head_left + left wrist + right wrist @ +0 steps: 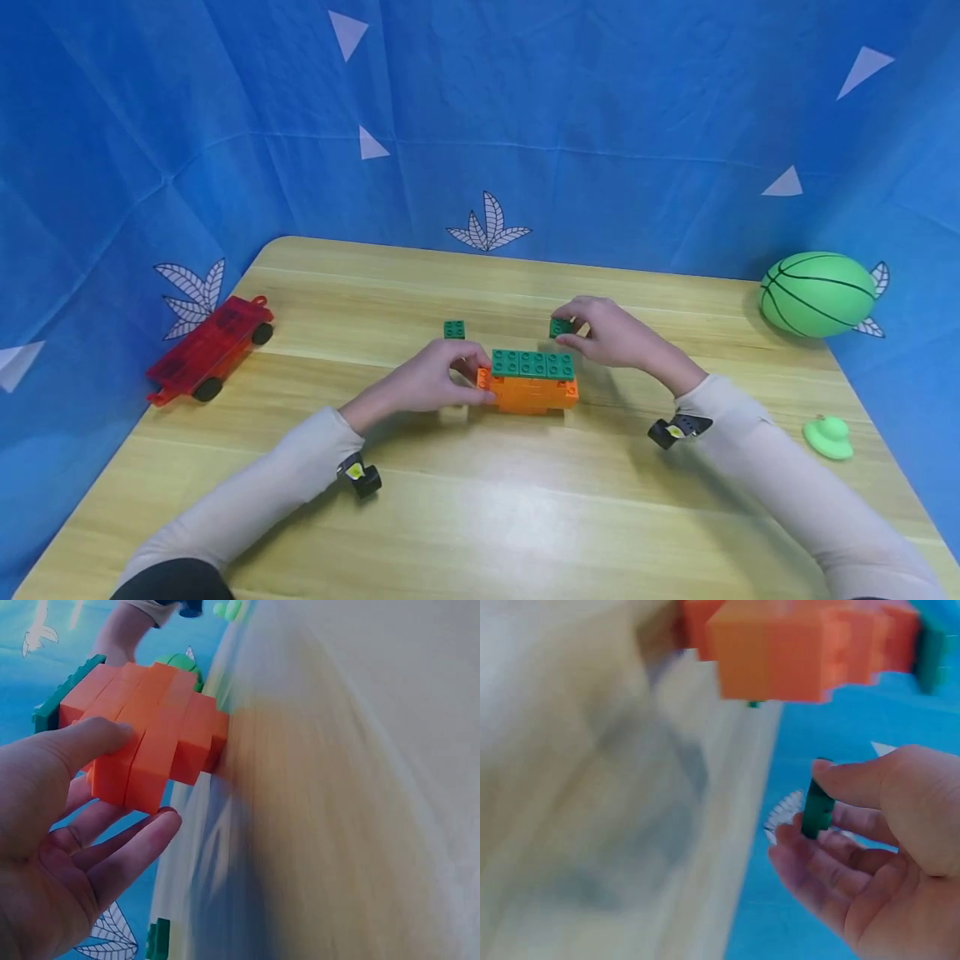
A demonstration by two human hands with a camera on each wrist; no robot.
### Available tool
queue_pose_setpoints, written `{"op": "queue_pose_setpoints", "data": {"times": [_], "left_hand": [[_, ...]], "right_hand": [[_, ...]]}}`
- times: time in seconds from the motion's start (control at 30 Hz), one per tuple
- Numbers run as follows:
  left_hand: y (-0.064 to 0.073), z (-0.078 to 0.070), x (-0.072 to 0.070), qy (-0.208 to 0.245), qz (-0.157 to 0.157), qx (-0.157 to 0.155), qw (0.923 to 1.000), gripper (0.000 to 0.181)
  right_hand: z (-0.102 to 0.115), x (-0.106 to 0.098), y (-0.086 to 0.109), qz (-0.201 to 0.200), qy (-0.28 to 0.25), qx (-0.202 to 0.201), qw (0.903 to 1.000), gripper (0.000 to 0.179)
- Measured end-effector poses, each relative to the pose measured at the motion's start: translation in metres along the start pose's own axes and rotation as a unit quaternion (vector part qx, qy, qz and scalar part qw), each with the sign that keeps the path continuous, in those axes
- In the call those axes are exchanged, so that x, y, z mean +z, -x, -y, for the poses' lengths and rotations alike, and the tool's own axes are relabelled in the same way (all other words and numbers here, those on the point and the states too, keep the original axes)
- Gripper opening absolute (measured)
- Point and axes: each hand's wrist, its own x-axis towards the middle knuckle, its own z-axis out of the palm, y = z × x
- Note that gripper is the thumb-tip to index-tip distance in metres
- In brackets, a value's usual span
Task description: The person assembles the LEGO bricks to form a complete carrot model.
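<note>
My left hand holds the left end of an orange block build, thumb on its near side and fingers behind. A row of green bricks caps the build. In the left wrist view, stepped orange bricks show the thumb pressed on them. My right hand pinches a small green brick between thumb and fingers, behind and right of the build. The right wrist view shows that green brick held apart from the orange blocks. Another green brick lies on the table behind my left hand.
A red toy wagon with black wheels stands at the table's left edge. At the right are a green ball and a light green rubber duck. A blue patterned cloth hangs behind the wooden table.
</note>
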Motion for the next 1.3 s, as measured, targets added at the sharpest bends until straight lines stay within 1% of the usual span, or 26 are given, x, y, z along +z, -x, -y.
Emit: {"op": "queue_pose_setpoints", "data": {"times": [0.17,0.33,0.43,0.5,0.53,0.6,0.67,0.7,0.77,0.87,0.97,1.1,1.17,1.3], "left_hand": [[-0.005,0.004,-0.007,-0.029,-0.022,-0.017,0.9992,0.034],[-0.01,0.005,-0.011,-0.049,-0.031,-0.019,0.9981,0.042],[-0.011,0.003,-0.011,-0.052,-0.043,0.003,0.9978,0.062],[-0.013,-0.002,-0.01,-0.056,-0.058,0.031,0.9963,0.074],[-0.014,-0.006,-0.01,-0.062,-0.066,0.047,0.9948,0.077],[-0.017,-0.015,-0.009,-0.078,-0.083,0.088,0.9896,0.073],[-0.021,-0.024,-0.008,-0.1,-0.094,0.131,0.9818,0.061],[-0.024,-0.028,-0.007,-0.112,-0.097,0.147,0.978,0.056],[-0.029,-0.035,-0.006,-0.127,-0.096,0.17,0.9725,0.05],[-0.036,-0.037,-0.003,-0.137,-0.085,0.185,0.9695,0.043],[-0.041,-0.035,-0.001,-0.126,-0.073,0.202,0.9686,0.031],[-0.044,-0.031,0.002,-0.101,-0.068,0.224,0.967,0.021],[-0.045,-0.029,0.004,-0.094,-0.068,0.228,0.9669,0.021],[-0.048,-0.026,0.007,-0.08,-0.065,0.225,0.9689,0.021]], "right_hand": [[0.005,-0.022,0.005,-0.019,-0.022,-0.005,0.9996,0.041],[0.013,-0.032,0.014,-0.026,-0.044,-0.008,0.9987,0.041],[0.017,-0.035,0.019,-0.03,-0.045,-0.019,0.9984,0.041],[0.02,-0.036,0.023,-0.033,-0.046,-0.028,0.998,0.041],[0.022,-0.036,0.025,-0.035,-0.047,-0.033,0.9977,0.042],[0.026,-0.037,0.029,-0.042,-0.048,-0.042,0.9971,0.041],[0.028,-0.037,0.031,-0.05,-0.049,-0.051,0.9962,0.04],[0.03,-0.038,0.032,-0.054,-0.05,-0.055,0.9957,0.04],[0.031,-0.037,0.033,-0.057,-0.052,-0.062,0.9951,0.039],[0.032,-0.035,0.035,-0.052,-0.056,-0.068,0.9947,0.038],[0.032,-0.032,0.037,-0.042,-0.058,-0.068,0.9951,0.037],[0.032,-0.031,0.039,-0.035,-0.057,-0.072,0.9952,0.038],[0.032,-0.031,0.038,-0.034,-0.059,-0.075,0.9949,0.038],[0.033,-0.031,0.035,-0.026,-0.066,-0.075,0.9946,0.037]]}}
